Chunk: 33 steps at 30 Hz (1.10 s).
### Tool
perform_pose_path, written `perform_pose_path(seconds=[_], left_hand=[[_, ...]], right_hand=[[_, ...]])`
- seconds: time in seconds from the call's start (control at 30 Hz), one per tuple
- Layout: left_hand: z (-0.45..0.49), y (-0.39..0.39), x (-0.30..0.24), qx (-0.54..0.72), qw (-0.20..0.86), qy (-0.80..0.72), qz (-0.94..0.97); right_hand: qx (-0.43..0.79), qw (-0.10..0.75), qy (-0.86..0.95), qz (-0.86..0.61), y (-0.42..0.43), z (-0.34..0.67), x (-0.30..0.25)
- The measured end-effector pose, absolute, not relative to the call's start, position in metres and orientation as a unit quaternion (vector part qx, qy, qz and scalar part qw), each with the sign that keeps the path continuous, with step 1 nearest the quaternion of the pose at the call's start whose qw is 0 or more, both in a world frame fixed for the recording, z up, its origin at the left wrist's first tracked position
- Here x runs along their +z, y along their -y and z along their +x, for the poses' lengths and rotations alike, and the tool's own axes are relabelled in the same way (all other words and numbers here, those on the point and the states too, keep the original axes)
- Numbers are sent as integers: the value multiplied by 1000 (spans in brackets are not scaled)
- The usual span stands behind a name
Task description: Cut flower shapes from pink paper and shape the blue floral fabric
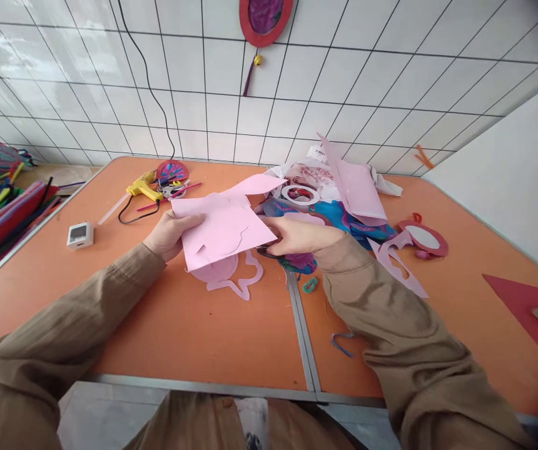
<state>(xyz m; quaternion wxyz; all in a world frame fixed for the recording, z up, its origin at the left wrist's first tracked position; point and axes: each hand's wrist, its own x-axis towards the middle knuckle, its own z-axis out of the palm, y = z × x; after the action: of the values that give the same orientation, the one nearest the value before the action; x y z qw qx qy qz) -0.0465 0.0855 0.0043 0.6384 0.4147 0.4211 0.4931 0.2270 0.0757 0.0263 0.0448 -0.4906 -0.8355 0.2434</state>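
Note:
My left hand (pixel 166 236) grips the left edge of a pink craft sheet (pixel 224 228), thumb on top. A thin curved line runs across the sheet, and a narrow strip of it sticks up towards the back right. At the sheet's right edge my right hand (pixel 297 236) is closed around scissors (pixel 269 252). Only part of their dark handle shows; the blades are hidden by the sheet. Below the sheet, a pink cut-out with a wavy outline (pixel 245 284) lies on the orange table (pixel 194 344).
A yellow glue gun (pixel 142 186) with its cord lies at the back left, near a small white box (pixel 80 235). Behind my right hand are blue patterned fabric (pixel 339 215), a white ring (pixel 299 195) and a folded pink sheet (pixel 358 190). Pink scraps (pixel 398 265) and a red sheet (pixel 527 306) lie right.

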Motion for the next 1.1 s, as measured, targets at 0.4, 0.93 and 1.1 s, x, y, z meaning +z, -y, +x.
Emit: perform_pose_path(seconds=[0.4, 0.93, 1.1], left_hand=[[-89, -91, 39, 497, 547, -392, 548], [-76, -98, 65, 446, 558, -324, 620], [-74, -100, 60, 406, 557, -335, 642]], right_hand=[[397, 40, 822, -406, -104, 288, 26], [524, 225, 787, -236, -80, 259, 48], [519, 235, 792, -219, -87, 263, 42]])
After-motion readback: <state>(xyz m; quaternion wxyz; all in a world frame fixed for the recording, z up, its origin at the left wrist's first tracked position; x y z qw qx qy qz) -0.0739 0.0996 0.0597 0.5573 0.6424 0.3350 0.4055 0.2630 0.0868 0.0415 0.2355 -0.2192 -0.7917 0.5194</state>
